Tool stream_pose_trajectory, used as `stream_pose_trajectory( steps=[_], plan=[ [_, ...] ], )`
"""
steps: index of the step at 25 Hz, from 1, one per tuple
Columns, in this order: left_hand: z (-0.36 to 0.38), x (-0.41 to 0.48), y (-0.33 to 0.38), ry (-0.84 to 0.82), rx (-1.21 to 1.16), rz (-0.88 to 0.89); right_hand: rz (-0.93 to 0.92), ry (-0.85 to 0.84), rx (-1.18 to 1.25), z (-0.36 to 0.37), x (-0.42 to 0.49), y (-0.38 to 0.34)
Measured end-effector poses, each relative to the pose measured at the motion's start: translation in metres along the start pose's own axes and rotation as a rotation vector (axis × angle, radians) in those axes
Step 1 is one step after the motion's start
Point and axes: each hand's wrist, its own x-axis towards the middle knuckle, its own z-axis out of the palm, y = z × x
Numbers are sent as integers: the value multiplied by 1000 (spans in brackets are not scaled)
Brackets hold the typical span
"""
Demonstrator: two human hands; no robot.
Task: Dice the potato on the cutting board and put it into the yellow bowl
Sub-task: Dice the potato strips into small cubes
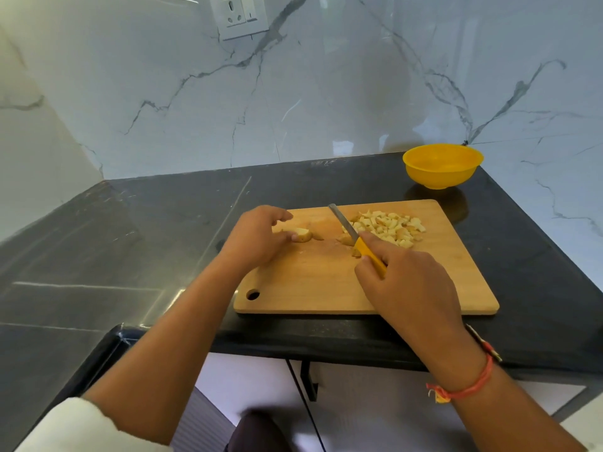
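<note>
- Gripping a yellow-handled knife (359, 244), the right hand (411, 288) is closed round the handle w/ index finger stretched along its top; thin steel blade points away & slightly left, tip raised over the board.
- Left hand (254, 238) sits left of the knife, fingers curled, thumb & fingertips pinching an uncut potato chunk w/ skin on (301, 235); chunk rests on the board.
- Small brown-skinned potato scrap (317, 236) lies just right of that chunk, betw. the two hands.
- A few pale potato bits (346, 239) sit right beside the blade, near the handle's front end.
- Pile of pale diced potato cubes (388, 228) lies just beyond & right of the right hand's index finger, on the far right part of the board.
- Rectangular light wooden cutting board w/ a round hole in its near-left corner (313, 288) lies under both hands on the dark stone counter (146, 230), near edge close to the counter's front lip.
- Round yellow plastic bowl (442, 166) stands well beyond the right hand, off the board's far right corner, close to the white marble wall (326, 93); looks empty inside.
- Orange thread band (470, 384) circles the right wrist.
- White sleeve (75, 425) covers the left upper arm.
</note>
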Motion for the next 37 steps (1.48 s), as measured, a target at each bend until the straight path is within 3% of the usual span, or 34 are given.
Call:
stream_pose_trajectory(
  steps=[3,13,18,22,26,31,37],
  plan=[
    [8,4,-3,-86,27,38,-10,2,-10,3,-2,0],
    [4,6,-5,-144,15,145,-38,3,-49,4,-3,0],
    [-15,8,-7,-334,48,187,-44,-1,-60,4,-4,-1],
    [-12,23,6,-203,48,241,-43,-1,-63,4,-4,-1],
    [1,40,19,-265,228,312,-41,-1,-49,3,-5,-1],
    [3,45,22,-258,237,295,-35,18,-44,4,-4,0],
    [-6,10,34,-60,-6,298,-3,39,-2,4,-3,2]
  ],
)
